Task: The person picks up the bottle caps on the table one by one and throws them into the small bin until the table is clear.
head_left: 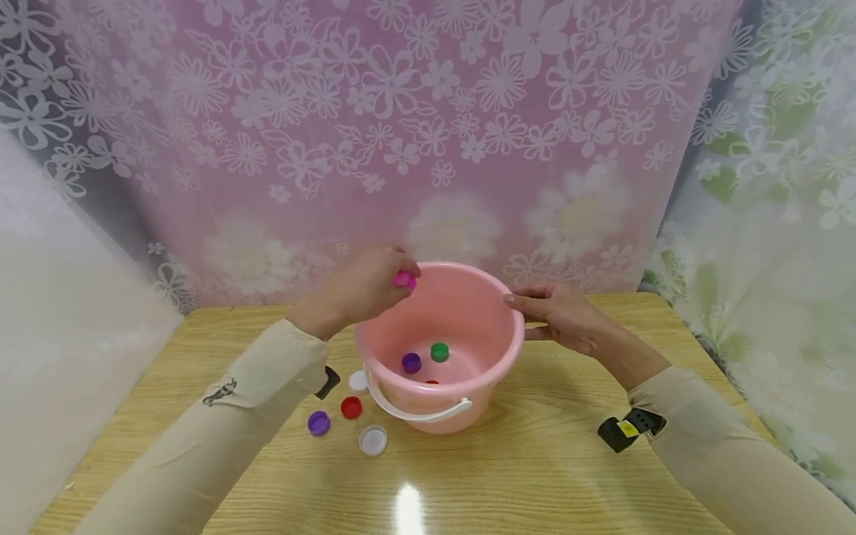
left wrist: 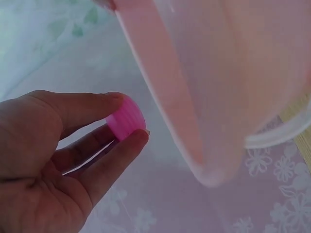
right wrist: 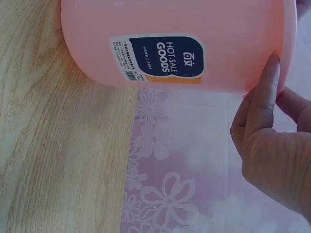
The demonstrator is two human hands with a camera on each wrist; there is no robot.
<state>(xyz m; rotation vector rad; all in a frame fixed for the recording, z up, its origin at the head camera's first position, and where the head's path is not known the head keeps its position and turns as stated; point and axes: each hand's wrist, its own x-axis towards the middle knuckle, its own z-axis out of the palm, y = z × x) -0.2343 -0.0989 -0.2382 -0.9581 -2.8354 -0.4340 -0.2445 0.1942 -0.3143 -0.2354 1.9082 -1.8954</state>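
A bright pink cap (head_left: pixel 405 280) is pinched between the thumb and fingers of my left hand (head_left: pixel 374 286), at the upper left rim of the pink bucket (head_left: pixel 438 407). In the left wrist view the pink cap (left wrist: pixel 126 118) shows ridged sides, held just apart from the bucket (left wrist: pixel 170 82). My right hand (head_left: pixel 568 319) grips the bucket's right rim, its thumb on the edge and fingers along the outer wall (right wrist: pixel 180 14). Inside the bucket lie a purple cap (head_left: pixel 411 362), a green cap (head_left: pixel 439 352) and a partly hidden red cap (head_left: pixel 432 383).
Left of the bucket on the wooden table (head_left: pixel 535 475) lie a purple cap (head_left: pixel 319 423), a red cap (head_left: pixel 351 407) and two white caps (head_left: pixel 373 441), one close to the bucket. The white handle (head_left: pixel 421 416) hangs at the bucket's front. Flowered curtains (head_left: pixel 428 148) stand behind and beside the table.
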